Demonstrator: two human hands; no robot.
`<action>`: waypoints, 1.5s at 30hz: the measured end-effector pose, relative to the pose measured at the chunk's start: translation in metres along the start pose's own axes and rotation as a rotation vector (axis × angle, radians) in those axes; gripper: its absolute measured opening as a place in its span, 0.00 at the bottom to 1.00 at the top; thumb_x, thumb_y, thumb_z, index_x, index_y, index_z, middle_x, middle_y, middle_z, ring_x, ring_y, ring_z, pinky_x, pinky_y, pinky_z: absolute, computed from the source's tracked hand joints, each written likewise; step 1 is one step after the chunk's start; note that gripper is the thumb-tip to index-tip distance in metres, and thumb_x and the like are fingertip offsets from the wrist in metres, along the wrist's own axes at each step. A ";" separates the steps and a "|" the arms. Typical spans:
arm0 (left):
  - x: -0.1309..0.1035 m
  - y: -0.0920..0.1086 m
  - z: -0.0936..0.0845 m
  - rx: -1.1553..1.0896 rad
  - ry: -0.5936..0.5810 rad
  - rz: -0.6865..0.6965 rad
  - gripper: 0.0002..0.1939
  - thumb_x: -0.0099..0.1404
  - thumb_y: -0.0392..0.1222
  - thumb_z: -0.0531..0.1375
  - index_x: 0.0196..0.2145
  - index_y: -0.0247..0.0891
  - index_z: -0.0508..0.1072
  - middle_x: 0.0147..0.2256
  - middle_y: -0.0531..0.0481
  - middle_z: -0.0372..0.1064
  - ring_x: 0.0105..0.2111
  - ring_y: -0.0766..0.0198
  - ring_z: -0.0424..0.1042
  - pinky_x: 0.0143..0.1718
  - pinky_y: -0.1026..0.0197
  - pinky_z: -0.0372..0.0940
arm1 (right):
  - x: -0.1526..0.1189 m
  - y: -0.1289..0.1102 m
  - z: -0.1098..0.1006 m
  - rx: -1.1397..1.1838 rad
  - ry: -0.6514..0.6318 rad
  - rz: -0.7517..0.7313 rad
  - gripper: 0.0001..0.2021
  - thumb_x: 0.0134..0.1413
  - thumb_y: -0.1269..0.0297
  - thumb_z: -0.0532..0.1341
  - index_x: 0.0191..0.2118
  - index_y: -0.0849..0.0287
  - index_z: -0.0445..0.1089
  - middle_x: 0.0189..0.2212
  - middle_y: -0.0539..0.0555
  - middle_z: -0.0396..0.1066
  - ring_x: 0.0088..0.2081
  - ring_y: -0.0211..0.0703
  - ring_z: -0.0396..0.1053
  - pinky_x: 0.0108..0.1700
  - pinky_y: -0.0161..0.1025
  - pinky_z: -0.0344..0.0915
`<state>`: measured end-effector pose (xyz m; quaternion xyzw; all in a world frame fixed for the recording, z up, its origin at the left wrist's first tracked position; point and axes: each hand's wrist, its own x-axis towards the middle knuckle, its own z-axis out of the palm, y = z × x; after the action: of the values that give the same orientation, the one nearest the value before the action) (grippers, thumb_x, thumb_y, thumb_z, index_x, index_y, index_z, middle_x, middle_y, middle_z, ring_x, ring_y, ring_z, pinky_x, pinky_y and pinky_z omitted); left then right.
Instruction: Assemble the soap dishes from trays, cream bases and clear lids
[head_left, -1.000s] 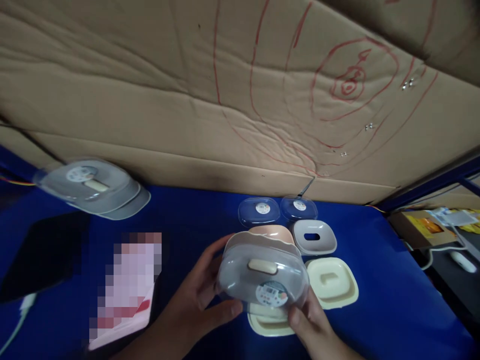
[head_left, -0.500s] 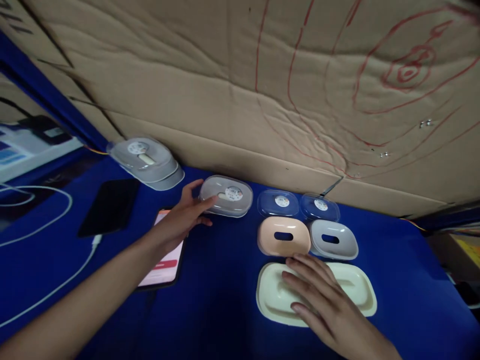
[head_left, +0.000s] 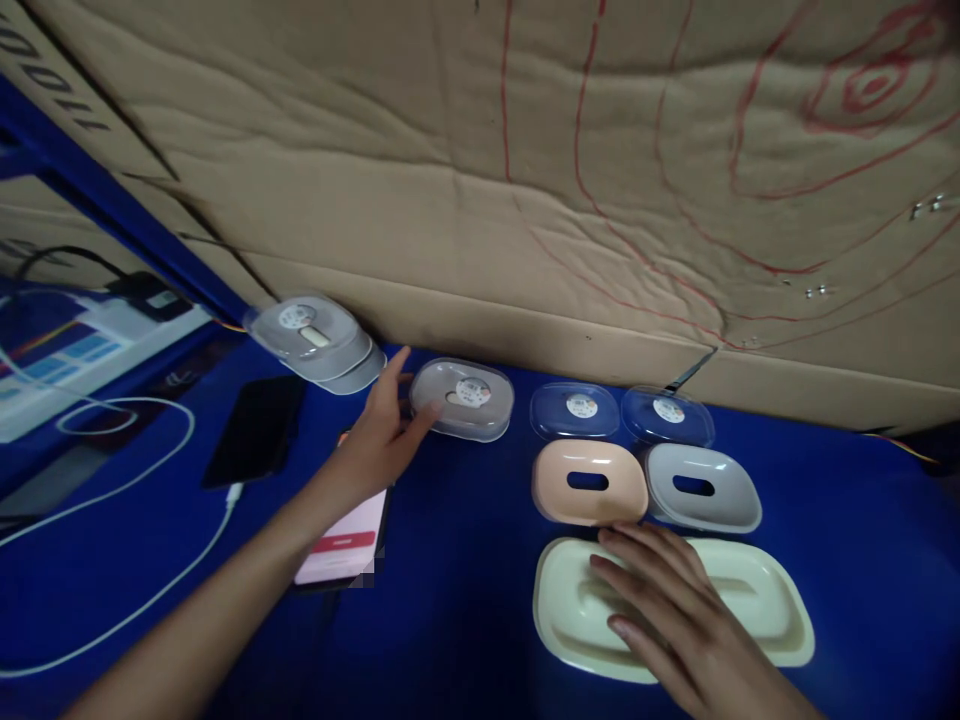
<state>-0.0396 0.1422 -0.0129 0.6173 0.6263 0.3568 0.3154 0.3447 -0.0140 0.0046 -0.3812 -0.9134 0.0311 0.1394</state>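
Observation:
My left hand [head_left: 382, 435] is open at the left end of a grey oval box with a clear lid and a round label [head_left: 469, 400]. Its thumb reaches over the lid's near edge while a finger points up and away. Fingers stretched out, my right hand [head_left: 667, 600] lies over the middle of a long cream tray [head_left: 765, 600], and its fingertips come close to a peach oval piece with a slot [head_left: 555, 475]. A grey slotted oval piece [head_left: 731, 490] stands beside the peach one. Behind them lie two clear lids [head_left: 551, 410] [head_left: 686, 425] with round labels.
A stack of grey boxes under a clear lid [head_left: 319, 335] stands at the back left. A lit phone [head_left: 341, 550] lies under my left forearm, with a dark phone [head_left: 251, 430] and white cable [head_left: 180, 575] farther left. A cardboard wall [head_left: 375, 200] closes off the back.
The view has shifted, so the things appear slightly moved. My left hand's fingers have lifted and spread a little beside the box. My right hand stays over the cream tray.

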 end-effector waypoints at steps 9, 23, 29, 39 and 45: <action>-0.047 0.042 0.010 0.314 0.074 0.439 0.27 0.76 0.48 0.58 0.68 0.45 0.62 0.65 0.37 0.62 0.64 0.44 0.68 0.63 0.40 0.67 | 0.002 0.002 -0.002 -0.036 0.068 0.040 0.22 0.75 0.62 0.58 0.70 0.54 0.66 0.66 0.51 0.72 0.67 0.48 0.68 0.71 0.49 0.60; -0.135 0.063 0.056 0.552 -0.561 0.944 0.22 0.71 0.53 0.67 0.56 0.39 0.75 0.60 0.40 0.75 0.58 0.44 0.73 0.59 0.42 0.66 | 0.014 0.005 0.008 -0.128 0.163 0.303 0.21 0.73 0.64 0.61 0.67 0.57 0.67 0.57 0.59 0.78 0.58 0.57 0.70 0.61 0.57 0.62; -0.128 0.062 0.052 0.589 -0.449 0.825 0.16 0.65 0.44 0.72 0.47 0.38 0.75 0.51 0.39 0.76 0.50 0.43 0.77 0.47 0.43 0.75 | 0.011 0.005 0.001 -0.031 0.296 0.318 0.15 0.71 0.69 0.64 0.59 0.55 0.74 0.45 0.56 0.78 0.48 0.51 0.73 0.56 0.54 0.63; -0.121 0.045 0.060 0.249 -0.312 0.499 0.42 0.64 0.37 0.72 0.68 0.51 0.56 0.65 0.38 0.58 0.58 0.44 0.75 0.51 0.42 0.79 | 0.013 -0.012 0.001 0.186 0.242 0.129 0.16 0.71 0.71 0.64 0.61 0.55 0.73 0.46 0.54 0.81 0.47 0.45 0.77 0.64 0.54 0.56; -0.118 0.046 0.060 0.197 -0.432 0.453 0.51 0.62 0.36 0.73 0.72 0.55 0.48 0.71 0.35 0.51 0.68 0.38 0.64 0.62 0.33 0.69 | 0.022 -0.023 0.006 0.097 0.077 0.054 0.18 0.75 0.70 0.59 0.65 0.53 0.70 0.57 0.52 0.81 0.58 0.44 0.76 0.67 0.50 0.54</action>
<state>0.0403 0.0268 -0.0124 0.8299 0.4230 0.2163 0.2923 0.3127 -0.0147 0.0074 -0.3995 -0.8941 0.0641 0.1920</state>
